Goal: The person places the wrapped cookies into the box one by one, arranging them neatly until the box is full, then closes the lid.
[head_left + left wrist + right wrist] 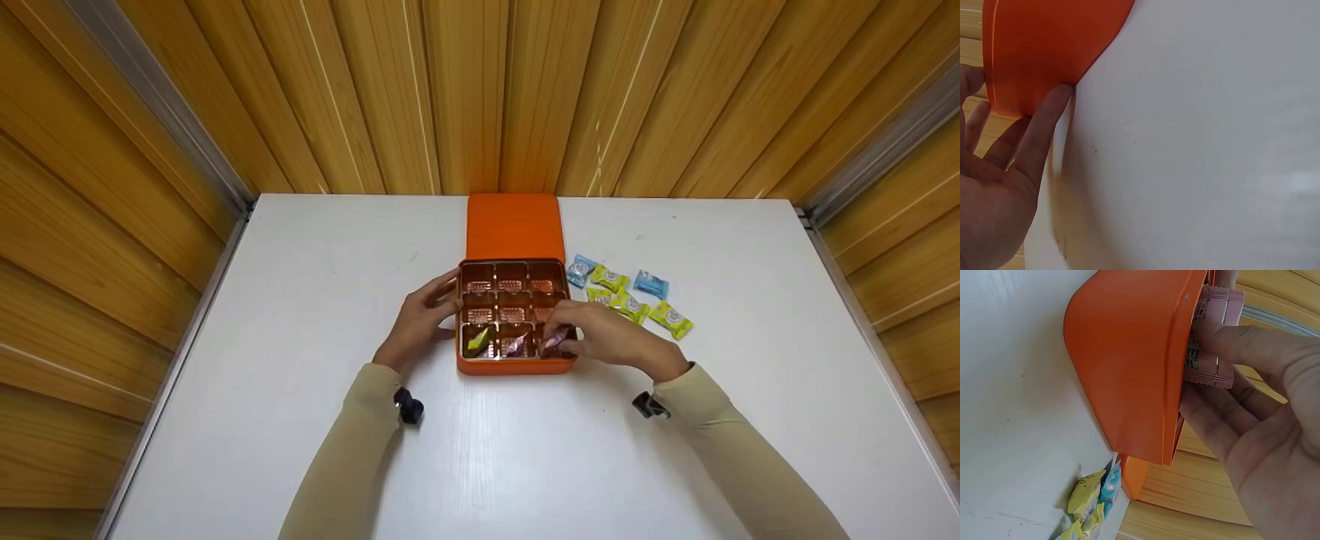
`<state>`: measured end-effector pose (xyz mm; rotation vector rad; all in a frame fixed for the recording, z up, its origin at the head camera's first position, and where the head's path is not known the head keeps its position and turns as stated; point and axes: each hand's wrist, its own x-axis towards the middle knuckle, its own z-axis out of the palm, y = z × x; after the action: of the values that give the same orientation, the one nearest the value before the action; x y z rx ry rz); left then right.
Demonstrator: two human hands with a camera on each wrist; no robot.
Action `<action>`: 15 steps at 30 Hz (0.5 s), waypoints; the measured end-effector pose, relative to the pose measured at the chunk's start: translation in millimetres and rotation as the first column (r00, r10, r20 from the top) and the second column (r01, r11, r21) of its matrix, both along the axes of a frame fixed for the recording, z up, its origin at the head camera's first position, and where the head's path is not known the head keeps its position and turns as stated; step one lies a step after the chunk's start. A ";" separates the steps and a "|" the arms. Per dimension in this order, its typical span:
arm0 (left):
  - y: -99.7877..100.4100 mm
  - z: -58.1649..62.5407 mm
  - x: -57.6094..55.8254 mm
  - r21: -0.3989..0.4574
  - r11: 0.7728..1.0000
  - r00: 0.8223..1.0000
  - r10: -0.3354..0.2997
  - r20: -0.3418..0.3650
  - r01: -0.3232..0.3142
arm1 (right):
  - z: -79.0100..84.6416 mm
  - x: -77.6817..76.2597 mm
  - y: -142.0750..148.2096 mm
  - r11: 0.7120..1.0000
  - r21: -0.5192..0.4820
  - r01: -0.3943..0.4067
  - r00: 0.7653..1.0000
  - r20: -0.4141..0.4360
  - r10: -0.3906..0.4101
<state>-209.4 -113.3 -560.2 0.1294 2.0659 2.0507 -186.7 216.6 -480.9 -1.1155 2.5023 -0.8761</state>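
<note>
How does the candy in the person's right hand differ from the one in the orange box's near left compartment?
The held candy has a pink wrapper, the boxed candy a yellow-green one. The right hand pinches the held candy, whereas the boxed candy lies in the orange box with no fingers on it. Both are individually wrapped.

Small booth-like nook, prob. indoors: white desk (pixel 495 465) w/ wood-look slat walls (pixel 465 97) at back, L & R, plus grey metal strips (pixel 161 112) at the corners. Can't tell if home, lab, office etc.
</note>
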 end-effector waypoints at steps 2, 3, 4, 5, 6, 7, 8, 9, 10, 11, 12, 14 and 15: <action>0.2 0.0 -0.1 -0.001 1.000 1.000 0.001 0.002 -0.001 | 0.0 0.2 0.0 1.000 0.000 -0.001 1.000 0.005 0.001; 0.2 0.2 0.1 -0.002 1.000 1.000 0.004 0.002 -0.003 | 0.0 0.3 -0.1 1.000 0.002 -0.001 1.000 0.005 0.001; 0.4 0.4 0.1 0.000 1.000 1.000 0.005 0.002 -0.005 | 0.0 0.4 -0.2 1.000 0.004 -0.001 1.000 0.005 0.001; 0.4 0.3 0.1 0.000 1.000 1.000 0.006 0.002 -0.006 | 0.1 0.6 -0.3 1.000 0.007 -0.001 1.000 0.005 0.001; 0.5 0.1 0.0 -0.001 1.000 1.000 0.008 0.001 -0.008 | 0.1 0.7 -0.4 1.000 0.008 -0.001 1.000 0.004 0.001; 0.6 0.2 -0.1 0.000 1.000 1.000 0.010 0.001 -0.010 | 0.1 0.8 -0.6 1.000 0.011 0.000 1.000 0.003 0.000; 0.6 0.4 0.0 -0.001 1.000 1.000 0.011 0.001 -0.011 | 0.0 0.8 -0.9 1.000 0.014 0.001 1.000 0.001 -0.001; 0.7 0.6 0.0 0.001 1.000 1.000 0.011 0.000 -0.011 | -0.2 0.9 -1.0 1.000 0.017 0.001 1.000 -0.001 -0.001; 0.7 0.7 0.1 0.002 1.000 1.000 0.011 0.000 -0.011 | -0.4 0.9 -1.1 1.000 0.018 0.002 1.000 -0.002 -0.002; 0.7 0.8 0.2 0.000 1.000 1.000 0.010 -0.002 -0.010 | -0.7 0.9 -1.1 1.000 0.019 0.002 1.000 -0.004 -0.001; 0.7 1.0 0.4 -0.002 1.000 1.000 0.010 -0.002 -0.010 | -1.0 0.9 -1.1 1.000 0.018 0.001 1.000 -0.006 -0.001; 0.6 1.2 0.7 0.001 1.000 1.000 0.009 0.003 -0.009 | -1.8 1.0 -0.9 1.000 0.015 0.000 1.000 -0.009 0.000; 0.6 1.3 0.7 0.003 1.000 1.000 0.009 0.004 -0.009 | -2.3 1.2 -0.7 1.000 0.011 -0.001 1.000 -0.011 0.001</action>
<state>-208.8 -112.6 -558.9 0.1164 2.0648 2.0573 -185.5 215.9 -483.1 -1.1214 2.5124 -0.8573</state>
